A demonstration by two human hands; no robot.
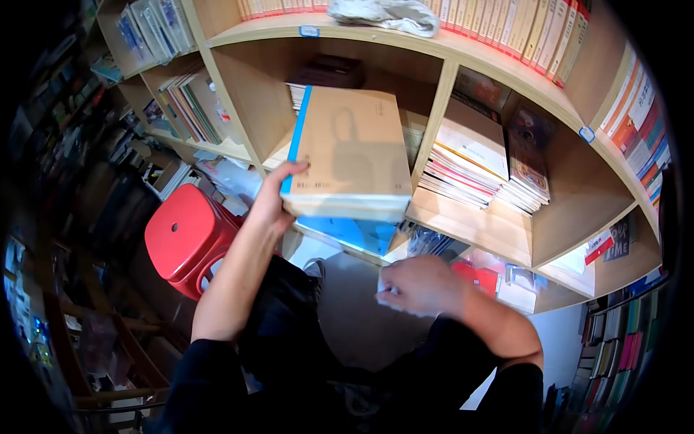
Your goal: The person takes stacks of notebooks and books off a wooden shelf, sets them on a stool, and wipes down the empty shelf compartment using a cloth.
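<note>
My left hand (278, 199) is closed on the lower left edge of a thick stack of notebooks (354, 145). The top notebook has a brown cover and a blue spine strip, and pale page edges face me. The stack is in front of the middle cubby of a wooden shelf (246, 87). My right hand (419, 286) is curled closed in front of the lower shelf, apart from the stack. A small whitish patch shows at its fingers; I cannot make out what it is.
A red plastic stool (184, 231) stands on the left. Book stacks (466, 155) fill part of the right cubby. A white cloth (387, 16) lies on the upper shelf beside rows of books (506, 29). Blue items (347, 231) are low beneath the notebooks.
</note>
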